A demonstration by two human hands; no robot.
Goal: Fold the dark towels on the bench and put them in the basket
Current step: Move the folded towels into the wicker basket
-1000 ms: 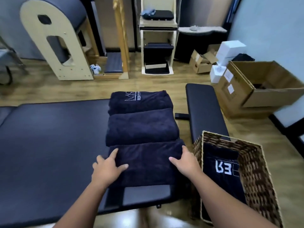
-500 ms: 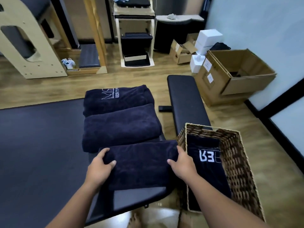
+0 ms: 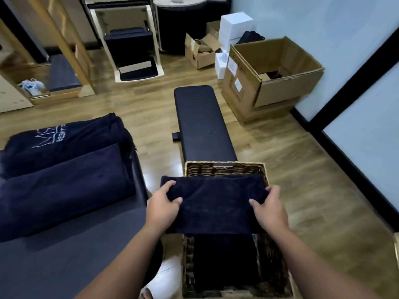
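Folded towel pinched at both ends, left hand and right hand clamped on it, held level right above the open basket. Placing step now; next, straight down onto the dark towel beneath the grip, then release. Two folded towels waiting on the bench, off to the left.

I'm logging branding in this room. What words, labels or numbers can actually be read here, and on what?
Far folded towel on the bench: pale embroidered logo, mirrored and blurred; no word reads with certainty.
Large cardboard box: two white stickers on its side, print too small to read.
Towel held in the hands over the basket: no text showing.
White boxes: no legible print.
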